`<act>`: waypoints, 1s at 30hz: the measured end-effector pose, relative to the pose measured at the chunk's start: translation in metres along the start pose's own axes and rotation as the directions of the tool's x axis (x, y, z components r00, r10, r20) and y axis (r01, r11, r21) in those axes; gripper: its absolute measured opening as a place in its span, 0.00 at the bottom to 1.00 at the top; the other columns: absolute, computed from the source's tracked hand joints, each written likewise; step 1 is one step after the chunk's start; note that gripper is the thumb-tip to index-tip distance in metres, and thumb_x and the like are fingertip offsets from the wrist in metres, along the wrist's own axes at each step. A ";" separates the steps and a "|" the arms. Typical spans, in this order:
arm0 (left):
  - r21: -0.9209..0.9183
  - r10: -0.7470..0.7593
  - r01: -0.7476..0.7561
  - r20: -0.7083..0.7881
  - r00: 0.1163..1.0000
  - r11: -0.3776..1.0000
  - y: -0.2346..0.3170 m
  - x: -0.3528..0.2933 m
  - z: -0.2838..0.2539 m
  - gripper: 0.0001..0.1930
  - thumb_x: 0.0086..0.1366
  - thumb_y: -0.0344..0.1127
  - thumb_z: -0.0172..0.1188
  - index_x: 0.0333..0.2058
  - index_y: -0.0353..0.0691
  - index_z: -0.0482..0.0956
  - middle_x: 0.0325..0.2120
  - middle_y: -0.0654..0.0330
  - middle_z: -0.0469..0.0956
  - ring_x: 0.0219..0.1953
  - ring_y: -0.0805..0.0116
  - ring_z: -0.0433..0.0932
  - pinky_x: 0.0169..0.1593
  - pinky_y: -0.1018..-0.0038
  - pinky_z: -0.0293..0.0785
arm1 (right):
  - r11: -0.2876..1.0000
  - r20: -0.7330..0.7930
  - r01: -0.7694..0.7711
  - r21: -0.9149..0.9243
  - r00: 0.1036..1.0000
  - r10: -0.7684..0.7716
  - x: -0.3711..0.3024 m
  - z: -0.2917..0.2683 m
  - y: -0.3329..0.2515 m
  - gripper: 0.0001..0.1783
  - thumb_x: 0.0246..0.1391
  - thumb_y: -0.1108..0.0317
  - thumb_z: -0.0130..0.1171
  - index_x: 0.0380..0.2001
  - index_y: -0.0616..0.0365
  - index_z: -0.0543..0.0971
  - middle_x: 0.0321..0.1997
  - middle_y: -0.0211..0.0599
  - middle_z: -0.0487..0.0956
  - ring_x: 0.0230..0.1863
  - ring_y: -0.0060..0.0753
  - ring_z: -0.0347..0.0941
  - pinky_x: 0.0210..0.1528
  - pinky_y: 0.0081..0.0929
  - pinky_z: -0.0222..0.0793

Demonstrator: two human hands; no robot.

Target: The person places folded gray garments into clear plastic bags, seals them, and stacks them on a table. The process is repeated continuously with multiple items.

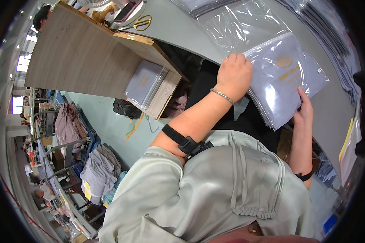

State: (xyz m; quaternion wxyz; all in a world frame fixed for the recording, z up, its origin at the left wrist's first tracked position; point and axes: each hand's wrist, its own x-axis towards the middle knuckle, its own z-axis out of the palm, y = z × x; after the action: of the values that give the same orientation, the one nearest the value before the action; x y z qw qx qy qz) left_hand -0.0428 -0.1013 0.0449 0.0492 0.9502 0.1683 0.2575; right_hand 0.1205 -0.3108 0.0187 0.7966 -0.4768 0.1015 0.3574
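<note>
while fingers of the left hand (235, 73) and right hand (304, 111) grasp its left and lower edges, the bagged blue garment (286, 83) overhangs the grey table (170, 24), long axis slanting upper-left to lower-right.

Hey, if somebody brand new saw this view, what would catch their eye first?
Probably the shiny clear bag of pale blue cloth with gold print, at upper right, held by the left hand and right hand. Next might come the big wooden unit at upper left, with more packaged blue cloth in it, and the yellow-handled scissors near the top. Grey clothes lie heaped at lower left.
</note>
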 end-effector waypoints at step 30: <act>-0.803 -0.281 0.582 0.592 0.756 -0.126 0.006 -0.070 0.066 0.15 0.61 0.30 0.54 0.45 0.29 0.71 0.43 0.57 0.75 0.44 0.70 0.74 0.46 0.74 0.71 | 0.991 -0.036 -0.017 0.134 0.999 0.022 -0.028 0.045 0.012 0.22 0.54 0.71 0.55 0.52 0.65 0.66 0.52 0.46 0.71 0.52 0.42 0.69 0.57 0.39 0.65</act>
State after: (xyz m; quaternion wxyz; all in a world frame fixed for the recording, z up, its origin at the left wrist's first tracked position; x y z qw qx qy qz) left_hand -0.0642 -0.1314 -0.0436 0.7760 0.5591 0.2454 0.1584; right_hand 0.0848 -0.2831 0.0481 0.8211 -0.4281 0.1446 0.3488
